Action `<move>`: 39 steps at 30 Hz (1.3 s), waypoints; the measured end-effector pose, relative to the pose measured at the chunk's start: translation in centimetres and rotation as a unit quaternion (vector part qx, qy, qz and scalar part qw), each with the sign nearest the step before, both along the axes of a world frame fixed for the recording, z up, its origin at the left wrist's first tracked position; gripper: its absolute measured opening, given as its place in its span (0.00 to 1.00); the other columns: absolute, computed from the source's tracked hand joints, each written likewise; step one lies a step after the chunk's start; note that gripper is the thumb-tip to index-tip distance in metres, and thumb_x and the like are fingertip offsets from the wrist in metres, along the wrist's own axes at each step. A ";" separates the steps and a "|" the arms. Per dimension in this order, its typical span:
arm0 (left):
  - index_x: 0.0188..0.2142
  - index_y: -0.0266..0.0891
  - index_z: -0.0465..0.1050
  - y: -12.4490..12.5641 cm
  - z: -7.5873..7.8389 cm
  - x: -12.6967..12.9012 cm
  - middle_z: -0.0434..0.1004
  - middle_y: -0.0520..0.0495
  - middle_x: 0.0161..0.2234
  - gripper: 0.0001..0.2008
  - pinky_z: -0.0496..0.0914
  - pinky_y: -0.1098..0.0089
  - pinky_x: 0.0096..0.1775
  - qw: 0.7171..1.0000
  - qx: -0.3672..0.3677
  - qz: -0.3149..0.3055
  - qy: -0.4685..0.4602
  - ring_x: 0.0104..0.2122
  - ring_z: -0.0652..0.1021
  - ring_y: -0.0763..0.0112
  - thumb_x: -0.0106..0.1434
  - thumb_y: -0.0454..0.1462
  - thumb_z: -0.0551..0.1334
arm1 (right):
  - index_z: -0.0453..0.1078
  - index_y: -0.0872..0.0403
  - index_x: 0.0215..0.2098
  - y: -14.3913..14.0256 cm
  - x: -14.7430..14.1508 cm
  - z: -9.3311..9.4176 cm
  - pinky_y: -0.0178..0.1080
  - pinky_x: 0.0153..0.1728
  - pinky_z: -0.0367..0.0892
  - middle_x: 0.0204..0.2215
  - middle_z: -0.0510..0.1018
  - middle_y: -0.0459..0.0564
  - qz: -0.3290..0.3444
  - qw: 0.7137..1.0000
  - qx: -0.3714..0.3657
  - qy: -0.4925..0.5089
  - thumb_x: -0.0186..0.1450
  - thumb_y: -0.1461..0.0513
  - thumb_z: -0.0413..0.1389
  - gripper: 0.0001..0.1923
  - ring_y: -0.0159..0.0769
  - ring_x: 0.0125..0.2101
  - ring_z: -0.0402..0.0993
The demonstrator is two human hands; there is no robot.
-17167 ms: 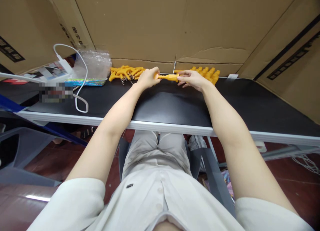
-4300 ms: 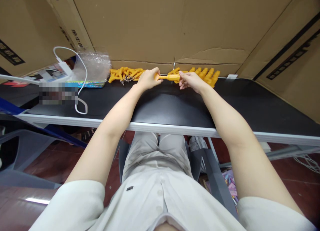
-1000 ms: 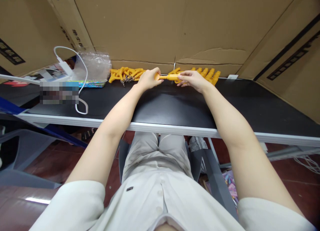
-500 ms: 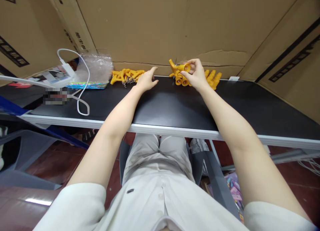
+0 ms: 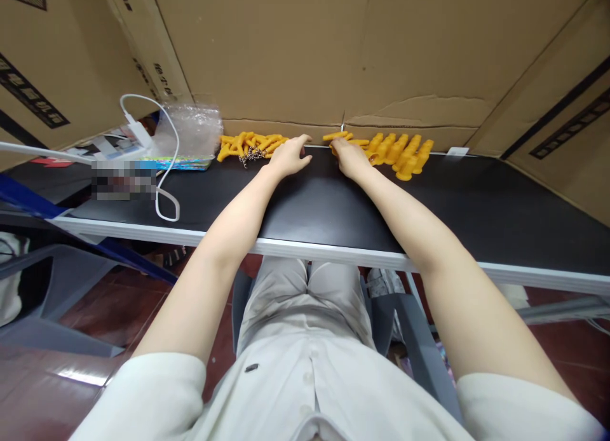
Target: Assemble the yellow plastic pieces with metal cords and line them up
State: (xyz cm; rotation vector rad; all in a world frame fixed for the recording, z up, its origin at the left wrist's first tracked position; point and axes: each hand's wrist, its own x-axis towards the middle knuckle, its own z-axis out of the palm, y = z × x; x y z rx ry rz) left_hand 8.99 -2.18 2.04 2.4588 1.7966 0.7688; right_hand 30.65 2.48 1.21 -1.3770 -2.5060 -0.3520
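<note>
My left hand (image 5: 290,156) rests at the back of the black table, thumb and fingers apart, nothing between them. Close to its left lies a pile of branching yellow plastic pieces (image 5: 238,143) with small metal chains or screws (image 5: 252,154) at their near side. My right hand (image 5: 350,158) is low over the table, fingers curled round a yellow plastic piece (image 5: 334,151), mostly hidden by the hand. More yellow pieces (image 5: 337,136) lie just behind these fingers. Several yellow pieces with round, flared bases (image 5: 406,168) stand upright to the right.
Cardboard panels (image 5: 286,53) wall in the back and sides of the black tabletop (image 5: 328,206). On the left are a clear plastic bag (image 5: 190,129), colourful flat packets (image 5: 188,164) and a looped white cable (image 5: 177,142). A small white tag (image 5: 457,152) sits at the back right.
My right hand has moved left and down from holding up a yellow piece with a round base, onto the yellow pieces. The upright row shows more fully. My left hand keeps its pose.
</note>
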 end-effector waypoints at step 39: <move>0.49 0.38 0.87 0.4 -0.2 0.3 0.89 0.41 0.43 0.17 0.76 0.62 0.52 0.999 -0.013 -0.043 0.003 0.42 0.83 0.59 0.69 0.38 0.60 | 0.75 0.79 0.64 -6.0 8.8 9.9 0.51 0.55 0.69 0.59 0.78 0.86 -0.416 0.902 -0.109 0.048 0.81 0.59 0.56 0.27 0.59 0.66 0.76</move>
